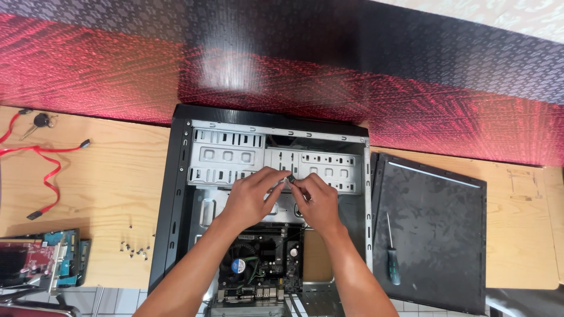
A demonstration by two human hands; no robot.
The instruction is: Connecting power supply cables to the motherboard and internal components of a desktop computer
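Small dark connector (289,178) pinched between fingertips of both hands, held just above the grey metal drive cage (273,161) inside the open computer case (176,176); too small to tell its exact kind. Left hand (252,196) curled, thumb and forefinger closed on the connector from the left. Right hand (317,202) likewise curled, fingertips closed on the same piece from the right; the two hands touch at the tips. Both forearms come up from the bottom edge, crossing over the motherboard (264,264), where a round CPU cooler fan (239,264) with a blue centre sits, rear ports near the bottom edge. Case lies on its side on a light wooden table (117,176), open face up, black frame around grey interior. Right of the case: removed black side panel (435,229) lying flat, a screwdriver (392,252) with dark green handle resting on its left part. Left of the case: scatter of small screws (134,249); further left, a red data cable (44,170) looped on the wood, keys (40,122) near the top left corner, and a red-and-blue expansion card (38,264) at the left edge. Behind the table, red and black patterned surface (352,76).
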